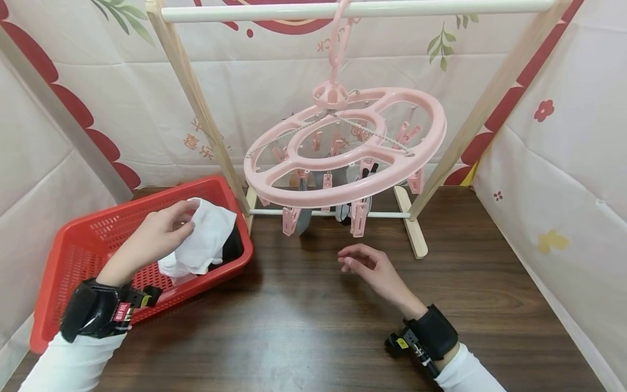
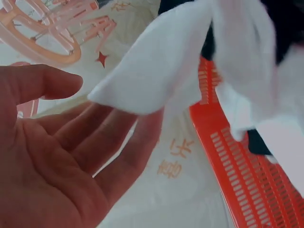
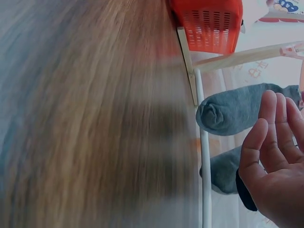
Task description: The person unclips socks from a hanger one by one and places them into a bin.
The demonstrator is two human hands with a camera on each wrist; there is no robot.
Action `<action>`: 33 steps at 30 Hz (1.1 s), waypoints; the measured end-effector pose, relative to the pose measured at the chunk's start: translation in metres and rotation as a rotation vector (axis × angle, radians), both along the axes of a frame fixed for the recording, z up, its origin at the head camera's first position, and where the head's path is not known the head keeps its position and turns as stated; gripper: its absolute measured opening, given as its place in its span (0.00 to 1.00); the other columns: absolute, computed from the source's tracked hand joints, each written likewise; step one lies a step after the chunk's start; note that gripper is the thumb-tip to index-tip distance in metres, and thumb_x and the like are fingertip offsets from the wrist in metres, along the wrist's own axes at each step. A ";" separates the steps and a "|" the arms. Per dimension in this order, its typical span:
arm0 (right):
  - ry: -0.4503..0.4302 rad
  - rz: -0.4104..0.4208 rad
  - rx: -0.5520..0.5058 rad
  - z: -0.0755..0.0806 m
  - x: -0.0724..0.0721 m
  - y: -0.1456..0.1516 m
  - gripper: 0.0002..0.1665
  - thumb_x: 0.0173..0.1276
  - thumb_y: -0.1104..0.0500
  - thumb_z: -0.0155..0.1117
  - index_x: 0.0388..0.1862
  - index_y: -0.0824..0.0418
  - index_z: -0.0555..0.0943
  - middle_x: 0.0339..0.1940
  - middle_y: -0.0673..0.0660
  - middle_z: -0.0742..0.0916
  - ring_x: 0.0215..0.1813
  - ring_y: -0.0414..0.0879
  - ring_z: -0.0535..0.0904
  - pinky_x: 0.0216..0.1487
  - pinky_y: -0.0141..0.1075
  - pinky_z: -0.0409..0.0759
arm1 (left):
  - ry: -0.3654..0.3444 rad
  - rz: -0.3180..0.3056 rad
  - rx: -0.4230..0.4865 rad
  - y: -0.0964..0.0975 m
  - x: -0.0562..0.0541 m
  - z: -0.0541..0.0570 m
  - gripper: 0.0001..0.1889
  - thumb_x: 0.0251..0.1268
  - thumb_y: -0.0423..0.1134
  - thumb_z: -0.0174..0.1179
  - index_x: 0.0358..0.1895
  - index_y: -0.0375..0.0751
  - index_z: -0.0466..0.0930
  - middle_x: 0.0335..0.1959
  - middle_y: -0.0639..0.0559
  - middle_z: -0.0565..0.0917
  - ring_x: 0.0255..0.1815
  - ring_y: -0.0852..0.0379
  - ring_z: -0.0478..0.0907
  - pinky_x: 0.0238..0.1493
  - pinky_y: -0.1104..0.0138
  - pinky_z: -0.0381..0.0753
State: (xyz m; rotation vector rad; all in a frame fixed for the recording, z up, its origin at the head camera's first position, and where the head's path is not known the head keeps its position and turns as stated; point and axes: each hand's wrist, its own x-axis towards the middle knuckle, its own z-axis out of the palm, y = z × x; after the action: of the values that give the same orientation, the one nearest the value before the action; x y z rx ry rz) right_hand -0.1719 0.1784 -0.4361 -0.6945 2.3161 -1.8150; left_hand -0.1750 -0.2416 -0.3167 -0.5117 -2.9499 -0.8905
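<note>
My left hand [image 1: 165, 232] is over the red basket, its fingers touching a white cloth [image 1: 208, 231]. In the left wrist view the cloth [image 2: 152, 66] covers the fingertips, while the thumb [image 2: 59, 81] stands apart from it. My right hand [image 1: 374, 269] hovers above the table below the pink clip hanger [image 1: 338, 196], fingers loosely bent and holding nothing. Grey socks [image 3: 237, 110] hang behind that hand in the right wrist view. Pink clips [image 1: 359, 218] dangle around the hanger's ring, some with socks on them.
The red basket [image 1: 142, 201] at the left holds more white and black cloth items [image 1: 232, 245]. A wooden rack [image 1: 201, 103] with a white top bar [image 1: 245, 13] carries the hanger. Brown tabletop [image 1: 294, 326] lies in front; printed fabric walls stand around.
</note>
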 end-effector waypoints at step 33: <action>0.090 -0.106 0.051 0.020 -0.011 0.032 0.13 0.73 0.67 0.55 0.52 0.71 0.77 0.46 0.68 0.83 0.44 0.47 0.82 0.45 0.36 0.79 | 0.060 -0.129 0.083 0.027 0.008 -0.003 0.14 0.64 0.25 0.54 0.52 0.32 0.77 0.44 0.37 0.83 0.43 0.43 0.82 0.43 0.50 0.80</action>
State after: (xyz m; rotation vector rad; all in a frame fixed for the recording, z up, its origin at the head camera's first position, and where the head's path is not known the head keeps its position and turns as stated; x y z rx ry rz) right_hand -0.1828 0.2099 -0.4162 -0.6710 2.4931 -1.7948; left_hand -0.1669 -0.2150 -0.3198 -0.7177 -2.8389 -0.9864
